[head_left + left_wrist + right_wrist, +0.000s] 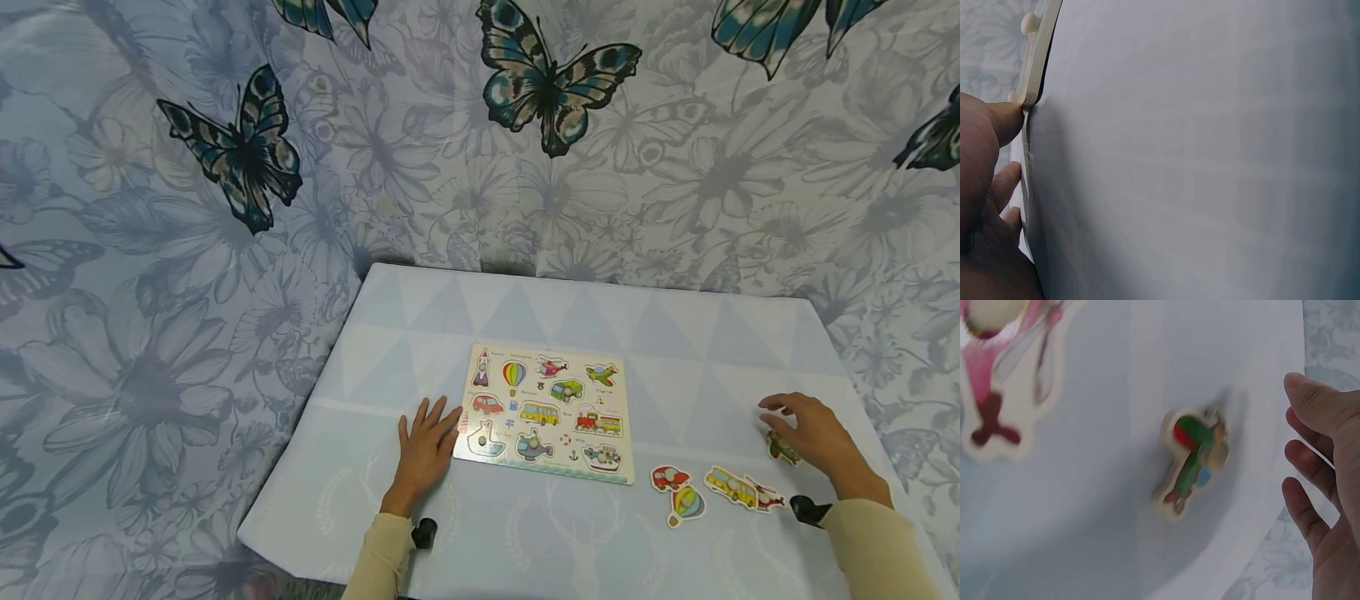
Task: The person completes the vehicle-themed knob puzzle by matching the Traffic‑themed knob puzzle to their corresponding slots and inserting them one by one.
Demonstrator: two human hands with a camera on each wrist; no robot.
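Observation:
A vehicle puzzle board [543,417] lies on the table, printed with a rocket, balloon, bus, train and more. My left hand [426,450] rests with spread fingers at its left edge; in the left wrist view a fingertip touches the board's corner [1032,97]. Over at the right, my right hand [825,442] hovers beside a green airplane piece [782,448], partly covering it. The right wrist view shows this airplane piece [1194,459] on the tabletop, apart from the loosely bent fingers [1310,469], which hold nothing.
Right of the board lie a red car piece [669,477], a balloon piece [686,506], a yellow bus piece [731,487] and a helicopter piece [768,497], some touching or overlapping. Behind the white-and-grey table [450,300] hangs a butterfly-patterned backdrop [420,183].

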